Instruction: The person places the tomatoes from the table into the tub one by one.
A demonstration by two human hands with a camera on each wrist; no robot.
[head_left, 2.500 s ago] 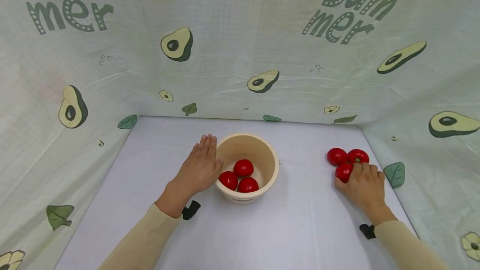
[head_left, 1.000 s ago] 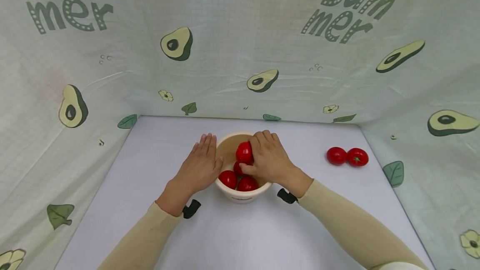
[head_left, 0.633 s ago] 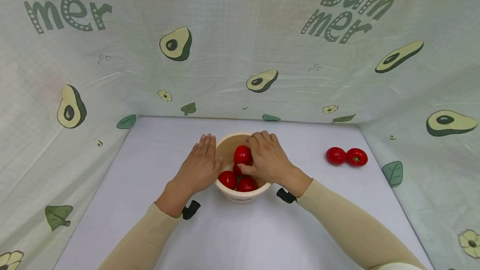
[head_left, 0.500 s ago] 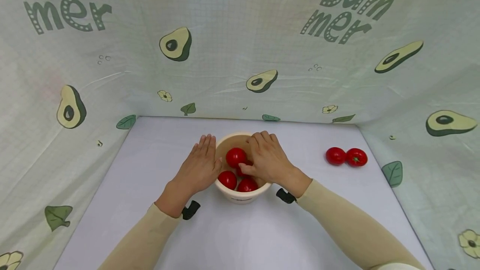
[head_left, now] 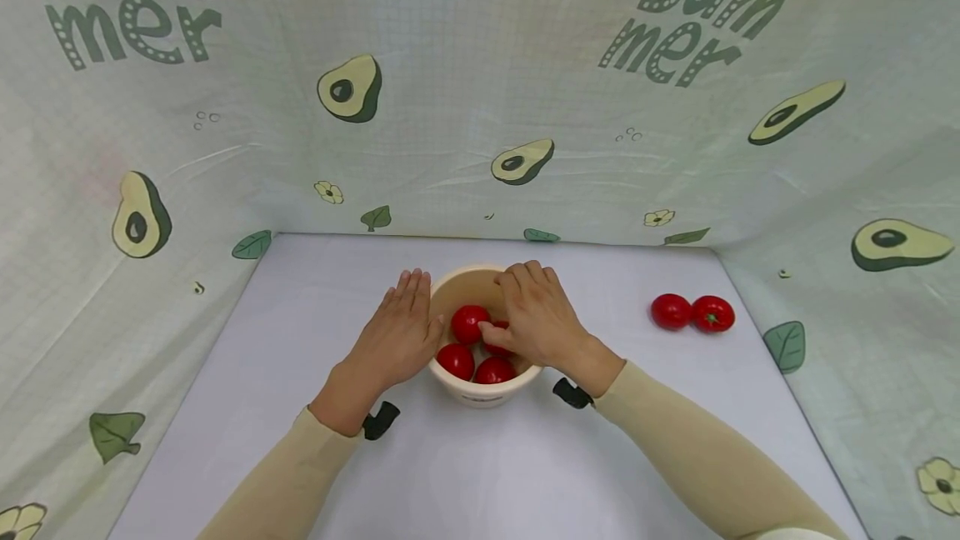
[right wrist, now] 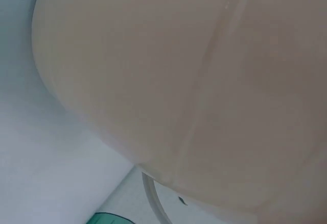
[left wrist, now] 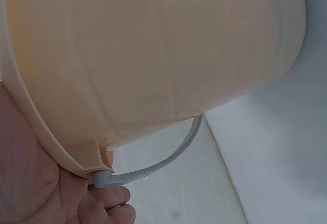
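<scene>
A cream bucket (head_left: 465,392) stands in the middle of the table, with several red tomatoes (head_left: 455,362) inside. My left hand (head_left: 401,332) rests at the bucket's left rim, fingers straight and together. In the left wrist view, that hand's fingers (left wrist: 110,198) lie by the rim near the grey handle (left wrist: 153,168). My right hand (head_left: 540,315) is over the bucket's right side, thumb spread, partly covering one tomato. A tomato (head_left: 470,324) lies free inside, left of the right thumb. The right wrist view shows only the bucket's outer wall (right wrist: 153,81).
Two more tomatoes (head_left: 671,312) sit side by side at the table's right. The white table (head_left: 600,457) is bounded at the back and sides by a cloth (head_left: 435,90) printed with avocados and leaves.
My right hand took a tomato from the group at the right, carried it to the bucket and let it go. The tomato dropped and rolled left inside. My left hand stayed put.
</scene>
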